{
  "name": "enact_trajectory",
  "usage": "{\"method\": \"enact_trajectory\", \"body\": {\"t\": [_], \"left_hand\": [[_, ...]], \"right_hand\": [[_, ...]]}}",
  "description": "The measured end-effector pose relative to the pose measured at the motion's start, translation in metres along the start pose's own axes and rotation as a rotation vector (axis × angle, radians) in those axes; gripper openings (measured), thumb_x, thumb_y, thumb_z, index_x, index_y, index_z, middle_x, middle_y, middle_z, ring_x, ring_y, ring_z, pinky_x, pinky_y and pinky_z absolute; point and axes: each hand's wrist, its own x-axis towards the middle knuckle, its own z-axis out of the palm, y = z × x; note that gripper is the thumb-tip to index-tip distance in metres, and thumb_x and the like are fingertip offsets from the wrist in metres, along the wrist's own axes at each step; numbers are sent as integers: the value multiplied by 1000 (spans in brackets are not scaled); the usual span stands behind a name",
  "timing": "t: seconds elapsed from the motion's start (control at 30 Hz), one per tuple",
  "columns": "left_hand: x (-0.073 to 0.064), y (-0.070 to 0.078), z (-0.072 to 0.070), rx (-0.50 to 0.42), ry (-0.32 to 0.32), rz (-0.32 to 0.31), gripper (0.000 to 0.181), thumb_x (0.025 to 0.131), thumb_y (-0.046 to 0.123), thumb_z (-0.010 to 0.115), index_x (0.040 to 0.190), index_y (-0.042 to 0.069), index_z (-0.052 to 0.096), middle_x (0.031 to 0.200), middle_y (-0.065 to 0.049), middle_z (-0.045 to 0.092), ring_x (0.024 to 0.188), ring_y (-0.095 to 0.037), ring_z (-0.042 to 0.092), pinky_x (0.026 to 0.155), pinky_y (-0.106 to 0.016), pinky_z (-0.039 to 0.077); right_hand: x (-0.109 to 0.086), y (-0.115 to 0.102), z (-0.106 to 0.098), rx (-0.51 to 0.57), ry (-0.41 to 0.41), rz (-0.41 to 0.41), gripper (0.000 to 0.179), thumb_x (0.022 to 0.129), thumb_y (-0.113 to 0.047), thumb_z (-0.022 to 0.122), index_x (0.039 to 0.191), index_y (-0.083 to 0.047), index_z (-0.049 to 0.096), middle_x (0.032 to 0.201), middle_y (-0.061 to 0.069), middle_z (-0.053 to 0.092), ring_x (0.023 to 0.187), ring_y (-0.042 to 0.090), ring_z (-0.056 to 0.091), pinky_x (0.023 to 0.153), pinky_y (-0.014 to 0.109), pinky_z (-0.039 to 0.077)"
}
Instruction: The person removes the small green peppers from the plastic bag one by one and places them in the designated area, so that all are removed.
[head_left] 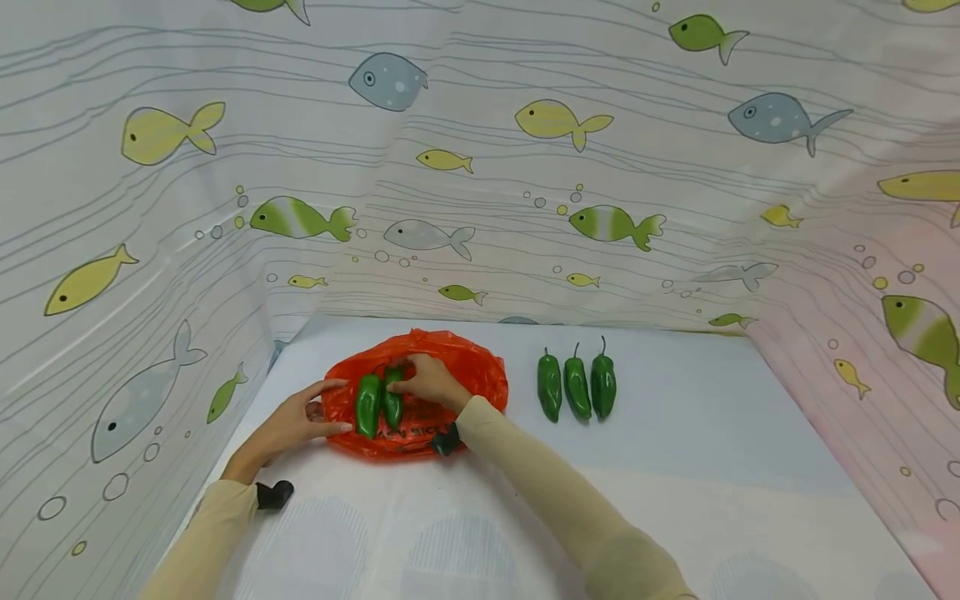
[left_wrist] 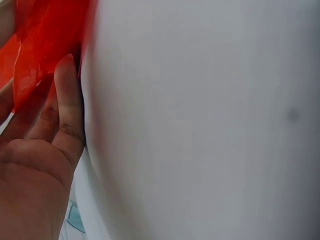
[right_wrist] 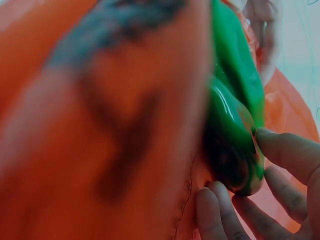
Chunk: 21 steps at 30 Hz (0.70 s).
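Note:
A red plastic bag (head_left: 476,367) with dark printing lies flattened on the table, two green peppers on top of it. My right hand (head_left: 431,382) grips the right-hand pepper (head_left: 393,407) near its stem end; in the right wrist view the thumb and fingers (right_wrist: 285,150) are around its end. Close alongside is the other pepper (head_left: 368,404). At the bag's left edge my left hand (head_left: 288,425) spreads its thumb and fingers. The left wrist view shows those fingers (left_wrist: 68,100) fairly straight, touching the red plastic.
Three more green peppers stand in a row right of the bag: a left one (head_left: 549,387), a middle one (head_left: 577,388) and a right one (head_left: 603,386). The white table (head_left: 675,417) is bordered by fish-printed sheets (head_left: 487,192) at the back and both sides.

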Motion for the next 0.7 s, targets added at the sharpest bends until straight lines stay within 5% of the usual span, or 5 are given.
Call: {"method": "enact_trajectory", "body": {"t": [0.17, 0.7], "left_hand": [[0, 1, 0, 14, 4, 2, 82, 86, 23, 86, 153, 10, 41, 119, -21, 63, 90, -27, 62, 72, -32, 56], [0, 1, 0, -8, -6, -5, 84, 86, 23, 86, 155, 9, 39, 127, -23, 61, 99, -29, 63, 75, -34, 57]], "right_hand": [[1, -1, 2, -16, 4, 4, 55, 93, -29, 79, 141, -11, 60, 131, 1, 64, 115, 15, 57, 101, 37, 50], [-1, 1, 0, 39, -34, 14, 45, 90, -34, 82, 128, -15, 70, 121, -4, 66, 107, 12, 57, 91, 31, 53]]}}
